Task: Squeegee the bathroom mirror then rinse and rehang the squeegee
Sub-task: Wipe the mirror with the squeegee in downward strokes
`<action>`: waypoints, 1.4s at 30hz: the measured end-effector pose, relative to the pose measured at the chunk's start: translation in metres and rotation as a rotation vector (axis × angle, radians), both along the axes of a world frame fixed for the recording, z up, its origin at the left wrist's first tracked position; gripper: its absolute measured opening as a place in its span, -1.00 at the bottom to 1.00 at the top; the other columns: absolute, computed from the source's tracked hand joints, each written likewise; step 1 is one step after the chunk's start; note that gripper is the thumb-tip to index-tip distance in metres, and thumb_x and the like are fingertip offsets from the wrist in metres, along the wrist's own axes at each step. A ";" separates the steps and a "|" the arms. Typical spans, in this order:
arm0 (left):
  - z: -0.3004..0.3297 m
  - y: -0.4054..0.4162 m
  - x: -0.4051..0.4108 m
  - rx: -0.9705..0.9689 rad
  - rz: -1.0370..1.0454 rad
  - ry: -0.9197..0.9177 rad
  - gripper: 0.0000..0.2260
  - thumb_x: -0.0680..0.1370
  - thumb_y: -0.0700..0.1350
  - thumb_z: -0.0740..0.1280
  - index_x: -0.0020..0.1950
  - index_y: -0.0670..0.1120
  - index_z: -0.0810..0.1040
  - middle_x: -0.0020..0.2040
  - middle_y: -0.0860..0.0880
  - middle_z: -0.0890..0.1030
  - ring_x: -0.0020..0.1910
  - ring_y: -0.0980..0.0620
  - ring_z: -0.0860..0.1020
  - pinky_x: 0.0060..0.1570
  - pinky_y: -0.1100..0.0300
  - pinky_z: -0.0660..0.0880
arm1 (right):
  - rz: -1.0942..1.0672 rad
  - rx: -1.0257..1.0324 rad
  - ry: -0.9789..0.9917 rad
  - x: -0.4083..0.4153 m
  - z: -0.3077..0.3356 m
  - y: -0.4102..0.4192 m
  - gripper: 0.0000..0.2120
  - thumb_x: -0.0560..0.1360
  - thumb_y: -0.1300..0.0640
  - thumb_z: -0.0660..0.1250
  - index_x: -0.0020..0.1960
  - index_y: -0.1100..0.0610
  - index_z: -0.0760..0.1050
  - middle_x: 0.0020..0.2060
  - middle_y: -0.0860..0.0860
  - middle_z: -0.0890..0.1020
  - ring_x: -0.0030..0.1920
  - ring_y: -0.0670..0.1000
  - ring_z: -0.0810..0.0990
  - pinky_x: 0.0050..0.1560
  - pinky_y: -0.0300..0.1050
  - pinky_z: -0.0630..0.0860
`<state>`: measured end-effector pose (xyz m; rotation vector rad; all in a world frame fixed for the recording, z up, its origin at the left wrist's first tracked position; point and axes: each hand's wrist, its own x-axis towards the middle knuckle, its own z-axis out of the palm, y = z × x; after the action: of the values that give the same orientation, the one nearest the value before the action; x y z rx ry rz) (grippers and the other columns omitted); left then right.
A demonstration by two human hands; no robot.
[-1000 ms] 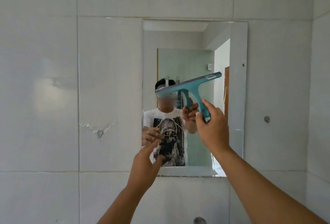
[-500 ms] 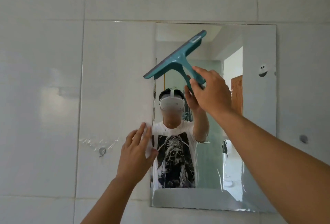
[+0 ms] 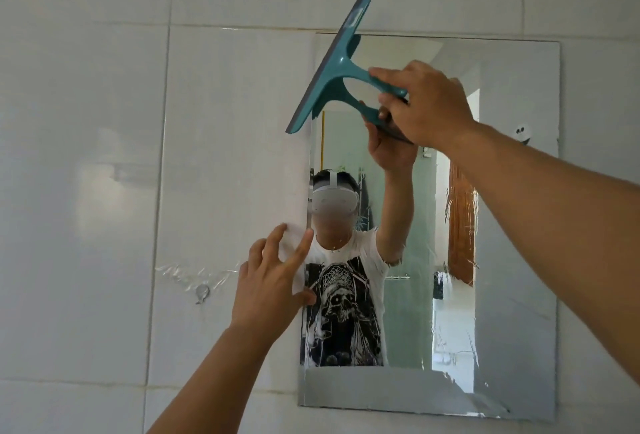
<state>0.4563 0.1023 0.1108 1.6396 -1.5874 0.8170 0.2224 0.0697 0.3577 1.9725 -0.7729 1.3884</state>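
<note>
A rectangular frameless mirror (image 3: 512, 260) hangs on the white tiled wall, streaked with water drops. My right hand (image 3: 426, 104) grips the handle of a teal squeegee (image 3: 332, 66). Its blade stands almost upright along the mirror's top left corner, its upper end reaching above the mirror's top edge. My left hand (image 3: 273, 277) is spread flat, fingers apart, against the wall at the mirror's left edge, holding nothing. The mirror reflects a person in a white printed shirt with a raised arm.
A small metal hook (image 3: 202, 292) with clear adhesive film is fixed to the tile left of the mirror. A white wall hook shows as a reflection (image 3: 521, 132) at the mirror's right side. White tiles surround the mirror.
My right hand has lifted the squeegee up and turned its blade from slanted to almost upright at the mirror's top left corner. The view has moved closer. My left hand stays at the mirror's left edge.
</note>
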 end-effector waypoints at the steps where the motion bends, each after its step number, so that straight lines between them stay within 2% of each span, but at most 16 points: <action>1: -0.001 0.000 -0.001 0.001 0.008 -0.003 -0.10 0.40 0.23 0.44 0.54 0.29 -0.08 0.60 -0.04 0.00 0.50 -0.17 0.07 0.34 -0.11 0.33 | -0.015 0.006 0.014 -0.001 0.004 -0.001 -0.61 0.61 -0.02 0.21 0.42 -0.17 0.36 0.00 0.04 0.51 -0.05 0.05 0.47 0.12 0.09 0.37; 3: -0.003 -0.004 -0.002 -0.004 0.007 -0.001 -0.11 0.43 0.21 0.43 0.55 0.28 -0.12 0.62 -0.04 -0.08 0.53 -0.21 0.00 0.41 -0.13 0.25 | -0.039 0.023 0.043 -0.002 0.012 -0.004 -0.61 0.61 -0.01 0.20 0.43 -0.18 0.34 0.05 0.07 0.54 0.02 0.11 0.52 0.15 0.12 0.39; 5: -0.005 -0.007 -0.002 0.015 0.000 -0.008 -0.08 0.45 0.19 0.42 0.55 0.27 -0.19 0.61 -0.04 -0.21 0.56 -0.24 -0.18 0.50 -0.18 0.10 | -0.055 0.040 0.074 -0.002 0.017 -0.005 -0.61 0.62 0.00 0.20 0.43 -0.19 0.34 0.07 0.08 0.54 0.06 0.15 0.53 0.16 0.12 0.40; 7: -0.006 -0.009 -0.002 0.045 -0.014 -0.004 -0.07 0.48 0.17 0.39 0.51 0.29 -0.31 0.57 -0.01 -0.34 0.52 -0.22 -0.37 0.51 -0.22 -0.02 | -0.070 0.055 0.100 -0.001 0.021 -0.006 -0.61 0.62 0.00 0.17 0.43 -0.21 0.34 0.04 0.06 0.52 0.07 0.15 0.52 0.14 0.12 0.40; 9: -0.005 -0.008 -0.001 0.071 -0.041 0.022 -0.06 0.51 0.15 0.38 0.47 0.33 -0.39 0.56 0.02 -0.37 0.48 -0.18 -0.44 0.50 -0.23 -0.04 | -0.084 0.069 0.113 0.000 0.023 -0.007 -0.61 0.63 0.00 0.15 0.43 -0.23 0.32 0.02 0.04 0.48 0.08 0.15 0.51 0.14 0.14 0.39; 13: -0.004 -0.006 -0.003 0.086 -0.042 0.026 -0.10 0.53 0.15 0.34 0.47 0.33 -0.39 0.57 0.02 -0.37 0.49 -0.18 -0.43 0.50 -0.26 0.01 | -0.111 0.107 0.141 -0.002 0.029 -0.008 -0.61 0.63 0.00 0.13 0.43 -0.25 0.30 0.13 0.10 0.49 0.13 0.17 0.48 0.20 0.19 0.39; 19: -0.005 -0.005 -0.002 0.095 -0.049 0.041 -0.09 0.52 0.16 0.36 0.47 0.34 -0.37 0.56 0.04 -0.38 0.50 -0.17 -0.42 0.49 -0.26 0.04 | -0.168 0.110 0.173 -0.019 0.037 -0.008 -0.60 0.62 -0.01 0.12 0.43 -0.27 0.29 0.12 0.11 0.48 0.11 0.18 0.47 0.19 0.21 0.37; 23: -0.004 -0.002 -0.003 0.105 -0.060 0.054 -0.08 0.50 0.14 0.39 0.50 0.32 -0.32 0.56 0.04 -0.37 0.50 -0.16 -0.42 0.48 -0.26 0.03 | -0.179 0.124 0.170 -0.043 0.035 -0.011 -0.60 0.62 0.01 0.13 0.42 -0.27 0.30 0.09 0.09 0.46 -0.03 0.08 0.39 0.11 0.19 0.39; 29: -0.002 0.000 -0.005 0.118 -0.063 0.065 -0.08 0.48 0.14 0.40 0.51 0.31 -0.30 0.56 0.03 -0.38 0.49 -0.16 -0.42 0.47 -0.26 0.00 | -0.214 0.196 0.117 -0.100 0.027 -0.018 -0.59 0.60 0.03 0.15 0.41 -0.29 0.33 0.12 0.12 0.49 0.10 0.22 0.48 0.11 0.20 0.41; 32: -0.002 0.000 -0.005 0.122 -0.055 0.064 -0.06 0.48 0.14 0.40 0.51 0.30 -0.31 0.55 0.02 -0.38 0.49 -0.16 -0.43 0.48 -0.26 -0.01 | -0.224 0.208 0.114 -0.115 0.022 -0.019 -0.59 0.61 0.03 0.15 0.41 -0.28 0.33 0.05 0.08 0.46 0.07 0.20 0.48 0.10 0.18 0.41; 39: -0.004 -0.001 -0.002 0.118 -0.057 0.048 -0.02 0.46 0.13 0.43 0.46 0.35 -0.36 0.56 0.02 -0.36 0.51 -0.19 -0.38 0.46 -0.27 0.00 | -0.237 0.229 0.048 -0.148 0.004 -0.028 -0.57 0.62 0.08 0.16 0.44 -0.23 0.31 0.09 0.13 0.52 -0.11 0.13 0.50 0.02 0.15 0.53; 42: -0.004 -0.001 -0.002 0.119 -0.056 0.062 -0.05 0.46 0.12 0.42 0.51 0.32 -0.30 0.58 -0.01 -0.33 0.52 -0.20 -0.37 0.46 -0.28 -0.01 | -0.242 0.264 0.020 -0.167 -0.011 -0.032 -0.56 0.63 0.07 0.16 0.45 -0.26 0.26 0.14 0.15 0.52 -0.02 0.20 0.55 0.06 0.14 0.51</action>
<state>0.4541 0.1010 0.1071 1.6788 -1.6587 0.6477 0.0555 0.0376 0.3467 2.0021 -1.1940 1.1703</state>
